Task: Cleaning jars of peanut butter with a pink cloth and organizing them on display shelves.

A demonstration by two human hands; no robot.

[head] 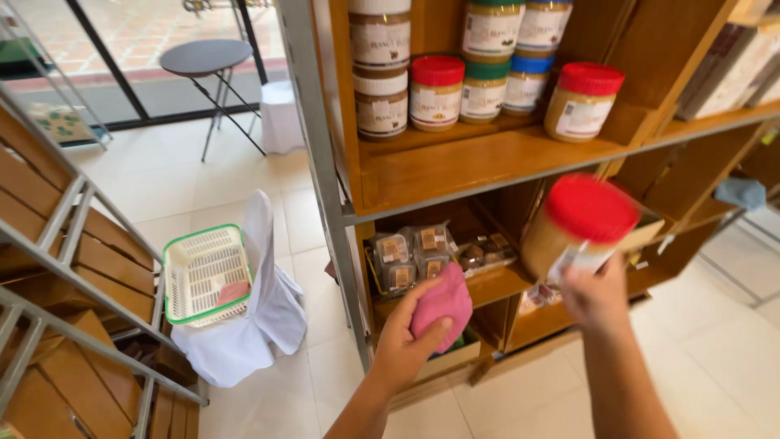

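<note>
My right hand (597, 297) grips a jar with a red lid (578, 228) and tan contents, held tilted in front of the wooden shelf (487, 167). My left hand (402, 341) holds a pink cloth (443, 305) lower down, in front of the shelf's lower compartment. On the shelf above stand several more jars: one with a red lid (582, 100) at the right, another red-lidded one (436, 92), and jars with green, blue and white lids behind and beside them.
Packets of dark goods (414, 256) lie in the lower compartment. A white and green basket (203, 275) with a pink cloth in it rests on a white-covered chair (260, 317). Wooden stairs with a metal frame (73, 268) rise at left. A round table (205, 58) stands by the glass door.
</note>
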